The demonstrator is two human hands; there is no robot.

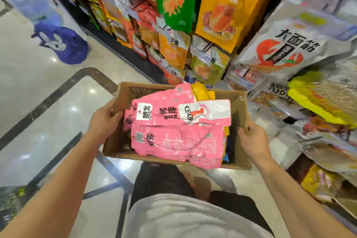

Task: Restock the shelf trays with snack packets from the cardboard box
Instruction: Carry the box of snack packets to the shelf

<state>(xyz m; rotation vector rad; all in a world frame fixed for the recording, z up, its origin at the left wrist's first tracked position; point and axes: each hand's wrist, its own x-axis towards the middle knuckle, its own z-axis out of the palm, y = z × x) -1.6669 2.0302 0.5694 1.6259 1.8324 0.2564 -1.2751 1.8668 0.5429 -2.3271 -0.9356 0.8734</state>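
A cardboard box [239, 114] hangs in front of me, above the floor. Pink snack packets [177, 137] fill it in a loose pile, and a yellow packet [201, 91] pokes up at its far side. My left hand [104, 120] grips the box's left wall, thumb inside. My right hand [253, 141] grips the right wall the same way. Shelf trays on the right hold silver packets [286, 52] and a yellow-edged packet [316, 100].
Hanging orange [222, 6], green [175, 0] and red packets cover the rack ahead. A glossy tiled floor [38, 102] with dark inlay lines spreads to the left, with a blue cartoon floor sticker [63, 44]. My legs stand under the box.
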